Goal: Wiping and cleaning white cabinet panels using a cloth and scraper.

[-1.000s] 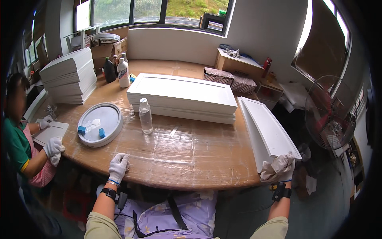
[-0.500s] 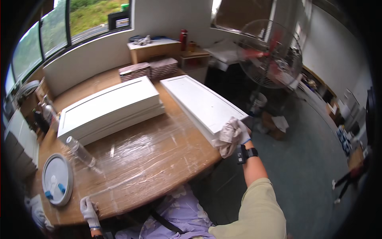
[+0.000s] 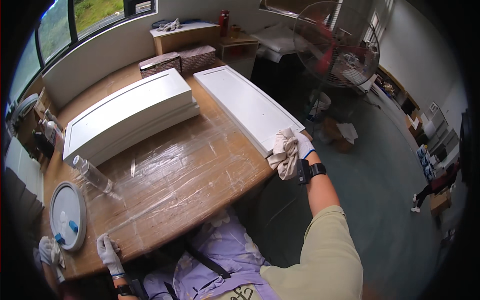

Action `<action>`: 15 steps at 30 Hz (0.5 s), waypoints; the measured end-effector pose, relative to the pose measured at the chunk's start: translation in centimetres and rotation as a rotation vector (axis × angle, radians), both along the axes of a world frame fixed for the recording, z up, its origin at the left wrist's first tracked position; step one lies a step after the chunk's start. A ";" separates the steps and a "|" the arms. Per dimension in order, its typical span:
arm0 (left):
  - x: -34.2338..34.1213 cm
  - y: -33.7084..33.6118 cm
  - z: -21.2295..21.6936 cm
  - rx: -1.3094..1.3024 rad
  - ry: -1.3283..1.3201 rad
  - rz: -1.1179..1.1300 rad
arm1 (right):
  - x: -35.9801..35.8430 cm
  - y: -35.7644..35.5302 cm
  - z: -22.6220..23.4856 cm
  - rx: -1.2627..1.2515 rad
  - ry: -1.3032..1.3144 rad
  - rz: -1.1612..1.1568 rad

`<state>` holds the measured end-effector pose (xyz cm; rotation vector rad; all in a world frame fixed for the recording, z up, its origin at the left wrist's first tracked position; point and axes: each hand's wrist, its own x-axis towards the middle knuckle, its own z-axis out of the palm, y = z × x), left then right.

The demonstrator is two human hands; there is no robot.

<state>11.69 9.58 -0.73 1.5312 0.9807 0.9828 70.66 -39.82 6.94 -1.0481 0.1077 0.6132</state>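
The right hand (image 3: 302, 146), in a white knit glove with a blue cuff edge, lies right of centre in the frame with its fingers closed around a bunched cream cloth (image 3: 285, 156). The cloth sits against the near end of a long white recessed panel (image 3: 250, 110), which slants from the top centre down to the right of centre along the edge of the brown, film-covered counter (image 3: 185, 185).

The left hand (image 3: 108, 251), also gloved, rests at the counter's near edge in the lower left of the frame. Its fingers are curled; whether anything lies inside them cannot be told.

A stack of white panels (image 3: 132, 112) fills the left of centre, with a clear bottle (image 3: 95, 175) standing just beside its near side. Farther left and lower, a round grey tray (image 3: 70, 198) carries two small blue blocks (image 3: 73, 226). Another person's gloved hand (image 3: 46, 251) shows at the lower left, near the tray. A large standing fan (image 3: 327, 50) occupies the upper right.
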 end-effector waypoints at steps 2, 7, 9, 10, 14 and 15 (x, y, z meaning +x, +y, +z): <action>-0.5 -0.5 1.5 0.000 0.047 0.027 | -1.1 2.5 0.1 -0.090 -0.075 -0.066; 0.0 -0.9 1.6 -0.032 0.054 0.039 | -2.1 2.1 1.4 -0.094 -0.092 -0.106; -0.6 -1.2 1.8 -0.004 0.054 0.047 | -0.6 1.9 -0.1 -0.084 -0.076 -0.024; -0.4 -1.4 2.1 -0.002 0.060 0.036 | -0.6 1.4 -0.1 -0.110 -0.073 -0.029; 0.2 -1.5 1.9 -0.031 0.074 0.036 | 2.1 -1.5 -1.6 -0.248 -0.056 -0.090; 0.8 -1.4 1.2 -0.044 0.064 0.012 | 3.4 -3.4 -2.4 -0.332 -0.081 -0.147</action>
